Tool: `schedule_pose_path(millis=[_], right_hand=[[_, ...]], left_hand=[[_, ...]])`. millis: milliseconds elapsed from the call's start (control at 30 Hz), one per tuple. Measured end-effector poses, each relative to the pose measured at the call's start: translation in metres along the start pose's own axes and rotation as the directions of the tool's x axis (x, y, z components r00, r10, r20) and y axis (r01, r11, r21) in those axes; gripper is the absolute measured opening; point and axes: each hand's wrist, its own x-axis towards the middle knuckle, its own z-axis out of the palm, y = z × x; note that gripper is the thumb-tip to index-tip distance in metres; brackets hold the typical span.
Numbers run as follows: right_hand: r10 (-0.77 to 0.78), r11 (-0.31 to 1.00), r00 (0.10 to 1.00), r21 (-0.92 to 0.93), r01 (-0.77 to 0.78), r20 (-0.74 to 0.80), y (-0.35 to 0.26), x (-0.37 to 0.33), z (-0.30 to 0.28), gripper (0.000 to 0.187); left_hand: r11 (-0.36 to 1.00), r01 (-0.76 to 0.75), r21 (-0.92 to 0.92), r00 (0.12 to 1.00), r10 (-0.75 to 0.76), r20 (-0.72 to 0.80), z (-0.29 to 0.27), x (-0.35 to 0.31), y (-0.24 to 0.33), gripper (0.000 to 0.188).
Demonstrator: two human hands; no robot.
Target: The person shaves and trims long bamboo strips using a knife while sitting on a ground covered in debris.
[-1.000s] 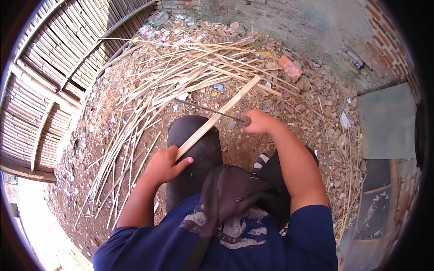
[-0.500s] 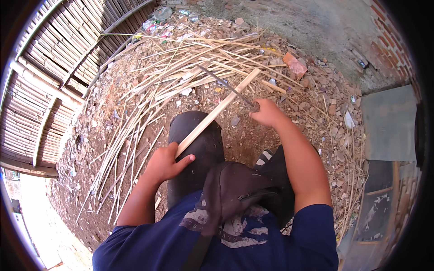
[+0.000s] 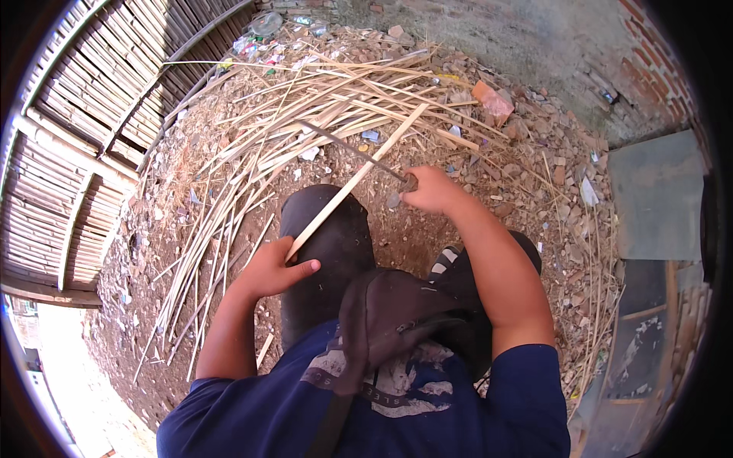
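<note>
My left hand [image 3: 271, 269] is closed round the near end of a pale bamboo strip [image 3: 353, 183], resting by my left knee. The strip slants up and away to the right, its far end over a pile of similar strips. In my right hand [image 3: 431, 191] is the handle of a long, thin, dark-bladed knife [image 3: 343, 145]. Its blade points up and to the left and crosses the strip beyond its middle. Whether the blade touches the strip's edge or face I cannot tell.
Loose bamboo strips [image 3: 328, 103] lie in a heap ahead and to the left on littered ground. An orange-red brick piece [image 3: 492, 103] sits at the far right of the heap. A slatted bamboo wall [image 3: 84, 99] stands left, a plastered wall [image 3: 489, 38] beyond, and a grey panel [image 3: 655, 195] right.
My right hand and the knife have moved left and slightly nearer along the strip. The strip has turned, showing a narrower side, and my left hand has shifted slightly left.
</note>
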Motion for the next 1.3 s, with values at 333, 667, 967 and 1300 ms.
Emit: schedule_pose_path(millis=[333, 667, 967, 1300], right_hand=[[0.197, 0.97, 0.98, 0.134, -0.201, 0.037, 0.037, -0.001, -0.03, 0.04], [-0.08, 0.989, 0.975, -0.102, 0.103, 0.206, -0.033, -0.014, -0.011, 0.033], [0.056, 0.998, 0.995, -0.041, -0.053, 0.083, -0.01, -0.012, -0.017, 0.049], [0.037, 0.999, 0.989, -0.039, -0.032, 0.143, 0.001, -0.003, -0.015, 0.04]], left_hand=[[0.997, 0.006, 0.078, 1.0, -0.008, 0.03, -0.001, 0.0, 0.001, 0.053], [0.997, 0.011, 0.078, 1.0, -0.013, 0.022, -0.001, -0.005, 0.001, 0.056], [0.996, 0.031, 0.088, 0.999, -0.032, 0.013, -0.001, -0.002, 0.003, 0.06], [1.0, -0.012, -0.023, 0.996, 0.013, 0.083, -0.004, 0.002, -0.01, 0.052]])
